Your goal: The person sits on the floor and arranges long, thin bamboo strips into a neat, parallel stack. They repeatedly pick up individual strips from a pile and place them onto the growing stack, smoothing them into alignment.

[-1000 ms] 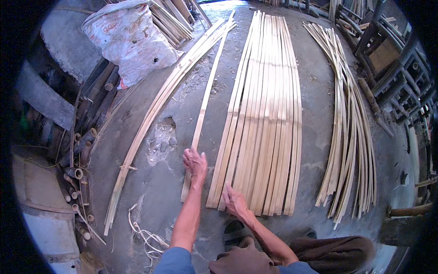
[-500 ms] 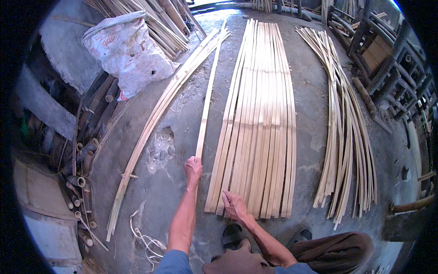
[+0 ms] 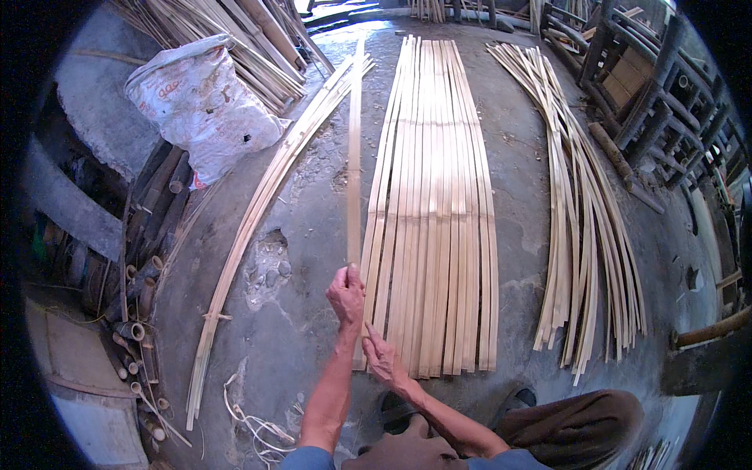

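Risk: my left hand fingers are closed on 1 long bamboo strip, just left of the laid mat; right hand rests open on it. Strip may buckle or ride over its neighbour.

One white sack, two hands, one lifted bamboo strip, three spreads of further strips.

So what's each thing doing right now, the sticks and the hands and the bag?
Single strip: flat on the floor, near end held by left hand.
Mat of strips: laid side by side, right hand resting on its near left edge.
Loose strips: fanned out.
Left bundle: tied.
Sack: bulging.
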Available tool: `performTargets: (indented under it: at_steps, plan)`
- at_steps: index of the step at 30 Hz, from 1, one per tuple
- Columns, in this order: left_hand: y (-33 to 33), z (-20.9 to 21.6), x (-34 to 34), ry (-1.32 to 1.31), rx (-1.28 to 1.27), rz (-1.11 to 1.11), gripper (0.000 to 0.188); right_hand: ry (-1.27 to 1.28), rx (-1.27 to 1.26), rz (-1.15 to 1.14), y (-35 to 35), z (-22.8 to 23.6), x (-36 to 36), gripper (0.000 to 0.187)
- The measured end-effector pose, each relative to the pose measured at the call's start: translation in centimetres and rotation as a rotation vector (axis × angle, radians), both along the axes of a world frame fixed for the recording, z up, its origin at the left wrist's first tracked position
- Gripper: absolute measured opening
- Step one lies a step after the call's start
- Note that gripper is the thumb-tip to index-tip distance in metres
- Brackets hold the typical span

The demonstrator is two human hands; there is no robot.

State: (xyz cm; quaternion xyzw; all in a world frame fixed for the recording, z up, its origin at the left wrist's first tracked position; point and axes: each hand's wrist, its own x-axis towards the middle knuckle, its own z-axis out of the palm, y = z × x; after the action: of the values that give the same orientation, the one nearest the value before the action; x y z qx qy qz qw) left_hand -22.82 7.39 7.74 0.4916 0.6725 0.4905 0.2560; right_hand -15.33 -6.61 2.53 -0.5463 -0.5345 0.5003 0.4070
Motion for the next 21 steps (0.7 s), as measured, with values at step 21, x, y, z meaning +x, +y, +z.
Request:
performTargets:
  at_steps: [21]
  plan:
    - [0.1, -10.2, -1.9, 0.679, -0.3, -0.228, 0.068, 0.266, -0.329, -0.305, 1.4, -2.3, -0.8, 0.06]
